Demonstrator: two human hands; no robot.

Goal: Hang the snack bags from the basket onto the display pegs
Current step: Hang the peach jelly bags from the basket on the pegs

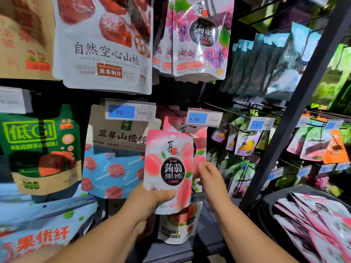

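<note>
Here the left hand [150, 200] grips the peach bag [169, 168] upright, the right hand [210, 179] slack-fingered beside it.

We face a dark display wall [190, 95], black wherever it shows between the hanging packs. On the right a dark grey upright post [296, 118] slants up across it. At mid-height sit a blue price label [130, 111] reading 9.90 and a second label [204, 117] reading 4.90. Near us, low down, runs a grey shelf ledge [207, 249]. The light is bright on the left, and the far right glows green.
</note>
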